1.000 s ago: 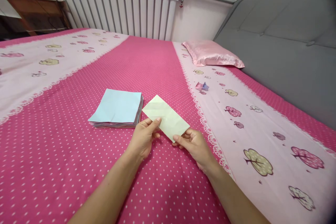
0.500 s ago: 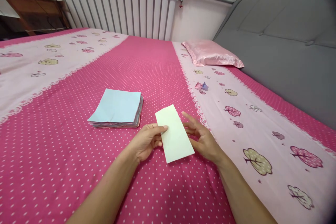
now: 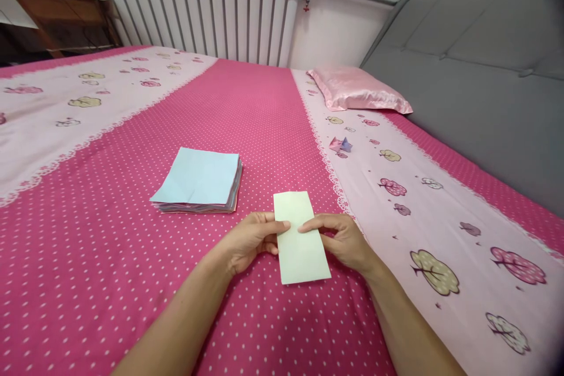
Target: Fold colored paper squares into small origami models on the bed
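Note:
A pale green paper [image 3: 299,241], folded into a long rectangle, lies lengthwise pointing away from me just above the pink dotted bedspread [image 3: 110,235]. My left hand [image 3: 251,238] pinches its left edge with thumb on top. My right hand [image 3: 343,238] pinches its right edge, fingers curled. A stack of coloured square papers [image 3: 198,182] with a light blue sheet on top lies to the left, beyond my left hand.
A small folded pink and purple paper figure [image 3: 340,144] sits on the pale band of the bedspread. A pink satin pillow [image 3: 359,89] lies by the grey padded headboard [image 3: 476,76]. A white radiator [image 3: 194,12] runs along the far wall.
The green paper has turned from lying slantwise to pointing away from me and came closer. My right hand shifted from its near corner to its right edge; my left hand kept hold.

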{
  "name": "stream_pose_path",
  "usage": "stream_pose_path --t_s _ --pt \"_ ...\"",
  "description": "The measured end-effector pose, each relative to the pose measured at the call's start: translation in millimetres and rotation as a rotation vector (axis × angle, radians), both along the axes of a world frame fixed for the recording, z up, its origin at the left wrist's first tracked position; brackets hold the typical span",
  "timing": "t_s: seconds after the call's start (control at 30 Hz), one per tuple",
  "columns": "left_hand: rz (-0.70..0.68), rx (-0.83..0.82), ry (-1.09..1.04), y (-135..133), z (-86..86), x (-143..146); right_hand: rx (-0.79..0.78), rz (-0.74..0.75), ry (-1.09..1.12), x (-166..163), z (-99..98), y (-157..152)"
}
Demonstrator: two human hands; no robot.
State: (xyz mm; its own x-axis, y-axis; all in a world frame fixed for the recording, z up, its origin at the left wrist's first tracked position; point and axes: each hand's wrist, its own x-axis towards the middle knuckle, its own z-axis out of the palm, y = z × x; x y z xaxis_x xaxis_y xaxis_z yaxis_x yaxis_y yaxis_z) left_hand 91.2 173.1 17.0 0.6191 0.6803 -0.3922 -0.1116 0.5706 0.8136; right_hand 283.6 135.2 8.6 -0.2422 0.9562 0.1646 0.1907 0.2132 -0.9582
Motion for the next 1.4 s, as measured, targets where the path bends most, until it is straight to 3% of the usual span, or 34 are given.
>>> stream_pose_path --t_s 0.37,0.67,0.97,1.13,1.27,1.4 --pt "-0.047 0.069 -0.027 -2.9 2.4 2.0 0.030 -0.090 0.009 -5.4 -0.5 2.8" --pt "-0.077 0.074 -0.288 -4.1 6.6 2.4 0.009 -0.261 0.007 -14.4 -3.3 1.2" --pt "0.003 0.113 -0.188 -6.2 2.7 6.4 -0.010 -0.256 0.040 -20.9 0.3 -2.0" --pt "0.032 0.161 -0.110 -6.4 4.0 7.6 -0.020 -0.369 0.066 -20.7 -2.2 -1.7" --pt "-0.048 0.250 -0.039 -7.4 4.8 7.4 -0.076 -0.404 0.304 -20.0 -2.1 0.0" --pt "-0.177 0.275 0.009 -9.2 6.9 6.7 -0.184 -0.369 0.383 -19.0 2.0 -0.8"
